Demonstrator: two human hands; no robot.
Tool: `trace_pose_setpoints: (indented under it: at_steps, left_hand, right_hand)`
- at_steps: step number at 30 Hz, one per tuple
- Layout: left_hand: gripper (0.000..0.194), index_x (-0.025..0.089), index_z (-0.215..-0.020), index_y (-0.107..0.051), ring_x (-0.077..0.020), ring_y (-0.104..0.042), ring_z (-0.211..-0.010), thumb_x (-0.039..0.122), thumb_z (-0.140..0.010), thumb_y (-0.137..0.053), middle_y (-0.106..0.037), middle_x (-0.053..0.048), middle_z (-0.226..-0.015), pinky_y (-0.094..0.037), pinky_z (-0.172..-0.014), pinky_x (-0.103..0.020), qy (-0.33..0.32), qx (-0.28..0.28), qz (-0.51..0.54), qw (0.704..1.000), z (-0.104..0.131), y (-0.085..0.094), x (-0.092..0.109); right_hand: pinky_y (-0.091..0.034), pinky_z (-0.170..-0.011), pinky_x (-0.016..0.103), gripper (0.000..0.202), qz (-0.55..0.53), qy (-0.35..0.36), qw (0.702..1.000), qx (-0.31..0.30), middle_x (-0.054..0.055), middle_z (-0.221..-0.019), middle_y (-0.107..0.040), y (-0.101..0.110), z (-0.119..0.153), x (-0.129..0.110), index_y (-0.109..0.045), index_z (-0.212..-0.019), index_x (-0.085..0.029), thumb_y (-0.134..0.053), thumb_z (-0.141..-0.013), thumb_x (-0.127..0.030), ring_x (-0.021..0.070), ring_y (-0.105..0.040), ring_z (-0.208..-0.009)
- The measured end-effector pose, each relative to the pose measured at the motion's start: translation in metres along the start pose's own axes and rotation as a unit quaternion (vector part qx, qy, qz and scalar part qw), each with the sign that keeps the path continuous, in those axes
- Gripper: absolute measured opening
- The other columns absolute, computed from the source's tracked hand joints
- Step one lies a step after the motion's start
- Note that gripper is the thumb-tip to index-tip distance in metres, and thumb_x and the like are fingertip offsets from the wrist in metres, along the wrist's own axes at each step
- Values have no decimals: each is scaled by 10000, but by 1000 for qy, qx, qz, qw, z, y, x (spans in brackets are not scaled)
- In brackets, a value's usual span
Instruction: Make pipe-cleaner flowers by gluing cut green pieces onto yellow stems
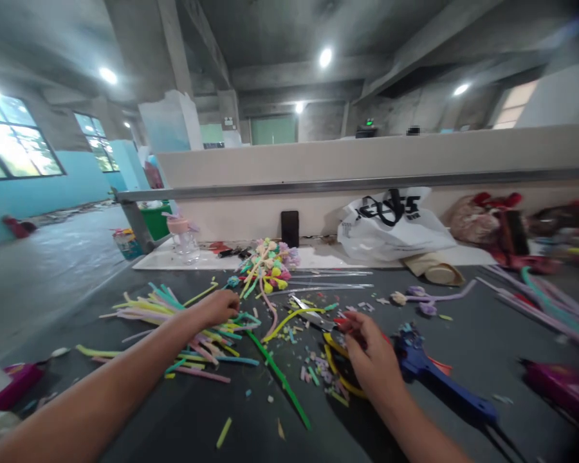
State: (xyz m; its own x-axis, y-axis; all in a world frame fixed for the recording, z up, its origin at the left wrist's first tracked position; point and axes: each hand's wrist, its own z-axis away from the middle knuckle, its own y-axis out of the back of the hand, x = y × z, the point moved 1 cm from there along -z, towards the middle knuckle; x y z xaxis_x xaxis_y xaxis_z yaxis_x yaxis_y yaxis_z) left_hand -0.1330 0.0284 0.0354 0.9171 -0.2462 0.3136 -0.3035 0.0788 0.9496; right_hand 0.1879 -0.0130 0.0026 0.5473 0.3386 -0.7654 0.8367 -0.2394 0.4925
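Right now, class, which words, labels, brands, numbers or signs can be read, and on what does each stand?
"SS", seemingly: end of the bold black lettering on the white bag; the rest is creased or covered.
Smaller print on that bag: too small to read.
Lit green sign: too blurred.
Small sign on a pillar: too small.
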Motion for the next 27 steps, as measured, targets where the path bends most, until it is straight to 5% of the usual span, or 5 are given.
trace_pose_setpoints:
  at_steps: [8, 12, 19, 23, 27]
  left_hand:
    - [134, 201, -760, -459, -115, -460, -624, 262, -818, -354, -490, 33, -661, -357, -622, -218, -84, 86, 64, 991, 22, 11, 35]
    - [151, 197, -753, -456, -123, -456, -660, 280, -829, -356, -491, 15, -697, -358, -651, -224, -119, 78, 67, 988, 34, -3, 38]
    - [183, 201, -766, -454, -127, -477, -658, 302, -849, -326, -511, 7, -702, -372, -639, -224, -142, 78, 71, 984, 42, -19, 36]
    - [174, 205, -861, -490, -146, -523, -712, 308, -836, -352, -571, -12, -774, -394, -670, -243, -140, 67, 73, 985, 48, -29, 24]
    - [242, 224, -978, -540, -188, -555, -864, 324, -810, -398, -627, -50, -942, -400, -797, -284, -121, 58, 76, 988, 51, -34, -1]
  right_hand:
    - [-451, -751, 332, 293, 10, 75, 997, -26, 66, -878, -607, -1, 6, -1, -483, -1054, -162, -406, -771, -175, 191, -582, -817]
    - [-450, -684, 299, 258, 49, 111, 982, -148, 52, -850, -640, -9, 9, -40, -550, -1011, -192, -421, -789, -184, 182, -588, -753]
    - [-454, -649, 361, 270, 227, 109, 928, -274, 124, -884, -668, -61, 8, -114, -579, -963, -167, -485, -774, -337, 277, -630, -798]
    - [-450, -603, 340, 218, 255, 96, 924, -268, 135, -835, -681, -74, 8, -116, -609, -891, -153, -470, -723, -162, 282, -647, -756]
    - [-440, -651, 301, 281, 263, 102, 926, -249, 107, -839, -692, -55, 6, -106, -633, -901, -172, -467, -681, -118, 250, -643, -787]
